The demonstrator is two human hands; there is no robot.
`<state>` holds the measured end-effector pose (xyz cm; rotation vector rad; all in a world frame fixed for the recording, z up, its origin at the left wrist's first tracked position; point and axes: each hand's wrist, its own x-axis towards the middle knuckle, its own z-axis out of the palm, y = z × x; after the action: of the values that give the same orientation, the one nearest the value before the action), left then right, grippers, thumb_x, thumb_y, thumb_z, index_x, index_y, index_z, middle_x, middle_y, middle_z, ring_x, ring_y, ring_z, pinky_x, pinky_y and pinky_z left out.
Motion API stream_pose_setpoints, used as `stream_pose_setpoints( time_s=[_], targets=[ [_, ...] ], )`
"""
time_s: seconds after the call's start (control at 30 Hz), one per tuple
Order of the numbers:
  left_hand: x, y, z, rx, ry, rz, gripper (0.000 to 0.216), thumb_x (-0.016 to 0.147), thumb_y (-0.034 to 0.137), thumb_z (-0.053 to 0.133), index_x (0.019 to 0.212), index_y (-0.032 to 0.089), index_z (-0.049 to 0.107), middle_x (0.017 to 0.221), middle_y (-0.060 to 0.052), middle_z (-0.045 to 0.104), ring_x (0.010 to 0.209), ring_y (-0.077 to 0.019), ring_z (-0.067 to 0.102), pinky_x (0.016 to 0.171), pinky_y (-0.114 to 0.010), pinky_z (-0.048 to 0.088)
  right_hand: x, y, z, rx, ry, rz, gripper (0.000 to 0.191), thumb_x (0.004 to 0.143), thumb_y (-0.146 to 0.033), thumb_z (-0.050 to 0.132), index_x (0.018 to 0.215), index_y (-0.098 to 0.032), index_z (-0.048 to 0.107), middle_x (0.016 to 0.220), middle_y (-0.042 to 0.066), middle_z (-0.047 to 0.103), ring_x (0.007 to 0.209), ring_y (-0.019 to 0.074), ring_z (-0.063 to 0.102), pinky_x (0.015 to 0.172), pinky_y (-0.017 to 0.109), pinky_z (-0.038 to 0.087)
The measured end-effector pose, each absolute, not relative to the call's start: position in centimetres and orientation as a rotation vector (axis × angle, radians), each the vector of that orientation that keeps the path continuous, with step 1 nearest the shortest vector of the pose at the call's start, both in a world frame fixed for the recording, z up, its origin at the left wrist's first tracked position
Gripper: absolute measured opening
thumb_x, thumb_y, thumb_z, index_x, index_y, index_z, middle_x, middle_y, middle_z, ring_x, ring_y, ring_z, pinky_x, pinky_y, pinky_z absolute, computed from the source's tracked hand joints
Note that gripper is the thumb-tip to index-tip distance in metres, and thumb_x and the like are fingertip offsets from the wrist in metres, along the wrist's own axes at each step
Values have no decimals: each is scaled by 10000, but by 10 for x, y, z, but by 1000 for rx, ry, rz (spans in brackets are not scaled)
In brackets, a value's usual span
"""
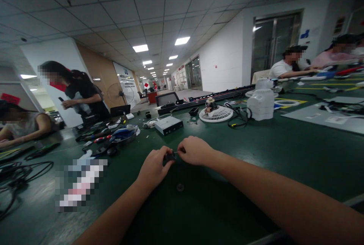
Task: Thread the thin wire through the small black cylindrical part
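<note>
Left hand (153, 167) is pinching a small black part (170, 156); right hand (195, 150), at three o'clock, is gripping a thin piece, risking slippage onto the table (256, 161).

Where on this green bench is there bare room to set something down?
Bare mat lies right of the right hand, before the white fan body. Another patch surrounds the small disc. Left is crowded: cables and a tool pile.

Item: small dark part (170, 157), too small to identify further
Position: being held just above the green surface (270, 150), between both hands
Left hand (153, 167): pinching its left end
Right hand (195, 150): pinching a thin piece at its right end
</note>
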<state>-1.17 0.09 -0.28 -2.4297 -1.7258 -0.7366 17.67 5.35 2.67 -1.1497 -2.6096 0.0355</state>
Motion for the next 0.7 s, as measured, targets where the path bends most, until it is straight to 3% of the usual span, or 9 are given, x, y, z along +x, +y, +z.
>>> stream_pose_setpoints(
  time_s=[0.23, 0.4, 0.53, 0.7],
  targets=[
    [-12, -1, -1, -2459, -1708, -734, 247, 811, 212, 638, 1051, 239, 588, 995, -24, 671, 913, -224, 598, 789, -351, 456, 179, 55, 25, -1017, -2713, 69, 295, 822, -309, 485, 906, -249, 761, 815, 61, 729, 721, 202, 653, 616, 268, 441],
    [-11, 0, -1, -2434, -1710, -747, 232, 816, 230, 629, 1043, 242, 584, 1010, -28, 669, 916, -228, 607, 791, -356, 459, 175, 52, 25, -1192, -2626, 48, 266, 795, -303, 521, 883, -233, 763, 834, 95, 729, 727, 232, 660, 594, 291, 440],
    [-13, 4, -1, -2309, -1828, -743, 212, 805, 222, 628, 1007, 241, 569, 950, -27, 674, 871, -231, 633, 743, -336, 465, 176, 51, 28, -1280, -2527, 132, 297, 813, -417, 549, 801, -200, 751, 780, 100, 713, 703, 234, 645, 562, 291, 417],
    [-21, 8, 0, -2138, -2001, -830, 232, 787, 217, 647, 994, 227, 542, 941, -34, 688, 859, -232, 666, 731, -324, 484, 178, 44, 33, -833, -2700, 667, 389, 694, -553, 706, 817, -184, 719, 735, 13, 679, 654, 146, 606, 542, 221, 406]
  ],
)
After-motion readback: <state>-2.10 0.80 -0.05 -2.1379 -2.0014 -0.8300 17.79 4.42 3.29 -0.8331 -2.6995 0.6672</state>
